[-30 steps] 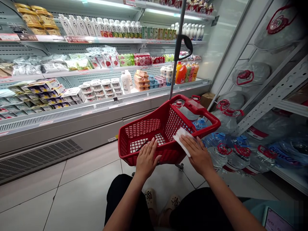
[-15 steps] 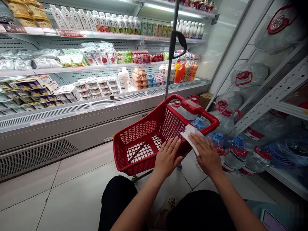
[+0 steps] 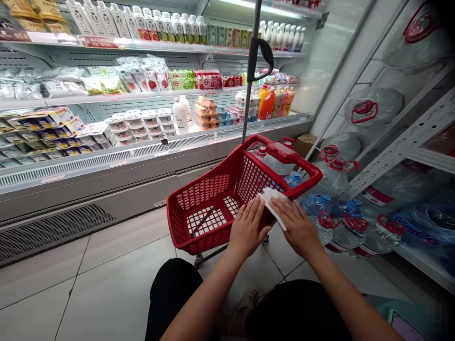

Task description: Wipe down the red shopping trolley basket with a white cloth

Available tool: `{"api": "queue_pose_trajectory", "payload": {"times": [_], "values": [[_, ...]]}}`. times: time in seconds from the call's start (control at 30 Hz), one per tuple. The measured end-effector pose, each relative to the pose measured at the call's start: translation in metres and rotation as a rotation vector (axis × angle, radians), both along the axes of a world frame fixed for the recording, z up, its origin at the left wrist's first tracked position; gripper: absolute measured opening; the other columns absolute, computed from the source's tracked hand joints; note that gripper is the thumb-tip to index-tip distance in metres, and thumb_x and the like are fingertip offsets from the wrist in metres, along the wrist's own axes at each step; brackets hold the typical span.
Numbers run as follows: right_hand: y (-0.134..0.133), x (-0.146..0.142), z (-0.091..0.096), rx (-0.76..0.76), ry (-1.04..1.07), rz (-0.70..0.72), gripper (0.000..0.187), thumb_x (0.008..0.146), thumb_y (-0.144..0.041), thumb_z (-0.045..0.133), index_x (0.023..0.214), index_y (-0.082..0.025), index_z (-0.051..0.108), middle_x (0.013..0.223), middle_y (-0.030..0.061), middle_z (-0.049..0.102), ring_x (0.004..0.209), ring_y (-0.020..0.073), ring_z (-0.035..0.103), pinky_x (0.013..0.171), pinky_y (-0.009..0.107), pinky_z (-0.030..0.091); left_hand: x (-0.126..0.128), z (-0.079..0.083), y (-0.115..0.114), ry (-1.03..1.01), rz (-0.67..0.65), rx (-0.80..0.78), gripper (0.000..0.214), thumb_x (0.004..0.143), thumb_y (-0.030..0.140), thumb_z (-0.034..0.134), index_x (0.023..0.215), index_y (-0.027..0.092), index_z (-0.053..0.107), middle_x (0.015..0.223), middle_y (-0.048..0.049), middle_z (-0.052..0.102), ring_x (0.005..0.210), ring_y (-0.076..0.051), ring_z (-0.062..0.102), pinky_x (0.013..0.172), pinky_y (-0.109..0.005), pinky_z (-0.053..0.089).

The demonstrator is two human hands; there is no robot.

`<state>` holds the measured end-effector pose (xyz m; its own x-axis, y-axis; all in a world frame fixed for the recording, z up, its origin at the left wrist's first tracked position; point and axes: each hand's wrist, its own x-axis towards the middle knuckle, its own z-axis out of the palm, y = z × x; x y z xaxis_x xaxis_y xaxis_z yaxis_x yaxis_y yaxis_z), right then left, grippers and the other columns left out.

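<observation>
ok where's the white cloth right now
In the head view, right of centre: the white cloth lies under the right hand on the near right side of the red basket, beside the left hand.

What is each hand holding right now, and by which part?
Right hand pins a white wipe against the basket rim, flat fingers on its near end. Left hand lies open on the basket wall, gripping nothing.

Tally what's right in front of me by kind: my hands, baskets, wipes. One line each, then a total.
Hands: 2, the left hand and the right hand
red basket: 1
white wipe: 1
Total: 4
</observation>
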<state>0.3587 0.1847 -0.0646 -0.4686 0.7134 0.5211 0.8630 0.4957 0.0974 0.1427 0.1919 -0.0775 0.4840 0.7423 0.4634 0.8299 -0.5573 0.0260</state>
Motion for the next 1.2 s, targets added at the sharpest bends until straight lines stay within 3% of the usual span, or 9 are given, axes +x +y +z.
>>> {"api": "queue_pose_trajectory", "payload": {"times": [0.13,0.2,0.43,0.53,0.7,0.8,0.93,1.0,1.2], "values": [[0.018,0.036,0.022,0.076,0.097,-0.157,0.071,0.102,-0.015,0.04,0.169,-0.028,0.023,0.166,0.0035,0.044,0.153,0.0255,0.042,0.131,0.052,0.022,-0.002,0.0,0.003,0.0,0.001,0.002,0.079,0.109,0.058,0.035,0.17,0.013,0.012,0.176,-0.0079,0.018,0.163,-0.022,0.02,0.132,-0.041,0.024],[0.023,0.038,0.023,0.1,0.14,-0.194,0.069,0.103,-0.017,0.04,0.169,-0.027,0.023,0.166,0.0045,0.044,0.153,0.0262,0.042,0.13,0.053,0.024,0.0,0.0,0.003,-0.005,0.003,0.002,0.08,0.109,0.057,0.036,0.17,0.013,0.011,0.176,-0.0086,0.017,0.163,-0.022,0.02,0.132,-0.041,0.023],[0.005,-0.013,-0.004,-0.013,0.008,0.051,0.084,0.097,-0.01,0.04,0.171,-0.024,0.003,0.169,0.004,0.037,0.156,0.0234,0.037,0.131,0.049,0.025,0.001,0.0,0.004,-0.025,-0.017,-0.007,0.082,0.108,0.057,0.037,0.17,0.013,0.007,0.175,-0.0097,0.021,0.162,-0.023,0.022,0.132,-0.042,0.025],[0.008,0.002,0.001,-0.032,-0.024,0.022,0.082,0.098,-0.009,0.038,0.171,-0.028,0.004,0.17,0.0018,0.037,0.156,0.0223,0.037,0.132,0.049,0.021,-0.009,0.001,0.003,-0.013,-0.008,-0.021,0.081,0.109,0.056,0.036,0.17,0.013,0.006,0.175,-0.0092,0.021,0.162,-0.022,0.024,0.132,-0.041,0.025],[0.021,0.036,0.011,0.045,0.112,-0.173,0.071,0.105,-0.019,0.038,0.17,-0.031,0.012,0.169,0.0022,0.039,0.153,0.0245,0.042,0.13,0.052,0.023,-0.035,-0.002,-0.011,0.019,0.066,-0.037,0.083,0.109,0.055,0.037,0.17,0.017,-0.004,0.176,-0.0067,0.019,0.161,-0.023,0.024,0.131,-0.044,0.027],[0.02,0.017,0.002,0.039,0.134,-0.16,0.072,0.104,-0.018,0.037,0.171,-0.029,0.012,0.168,0.0031,0.042,0.154,0.0242,0.041,0.13,0.051,0.025,-0.04,-0.004,-0.018,0.029,0.08,-0.047,0.086,0.109,0.055,0.038,0.17,0.017,-0.008,0.176,-0.0084,0.019,0.161,-0.024,0.025,0.131,-0.045,0.028],[0.008,-0.033,-0.013,-0.009,0.07,0.017,0.078,0.1,-0.013,0.038,0.171,-0.025,0.008,0.167,0.0038,0.042,0.155,0.0221,0.038,0.13,0.047,0.026,-0.037,-0.004,-0.017,0.021,0.068,-0.061,0.087,0.109,0.056,0.039,0.17,0.014,-0.007,0.175,-0.0107,0.021,0.161,-0.024,0.025,0.131,-0.044,0.027],[0.006,-0.043,-0.015,-0.035,0.029,0.073,0.079,0.098,-0.012,0.038,0.171,-0.025,0.009,0.168,0.0033,0.041,0.155,0.0214,0.038,0.13,0.046,0.027,-0.04,-0.003,-0.014,0.02,0.048,-0.072,0.085,0.109,0.056,0.039,0.17,0.015,-0.002,0.175,-0.01,0.022,0.161,-0.024,0.026,0.131,-0.043,0.028],[0.026,0.009,0.001,0.013,0.038,-0.068,0.077,0.099,-0.012,0.039,0.17,-0.03,0.014,0.169,0.0013,0.039,0.156,0.0218,0.037,0.131,0.049,0.023,-0.079,0.001,-0.014,0.031,0.049,-0.144,0.073,0.11,0.055,0.035,0.17,0.018,0.015,0.172,-0.0082,0.031,0.157,-0.024,0.036,0.128,-0.044,0.034]]}}
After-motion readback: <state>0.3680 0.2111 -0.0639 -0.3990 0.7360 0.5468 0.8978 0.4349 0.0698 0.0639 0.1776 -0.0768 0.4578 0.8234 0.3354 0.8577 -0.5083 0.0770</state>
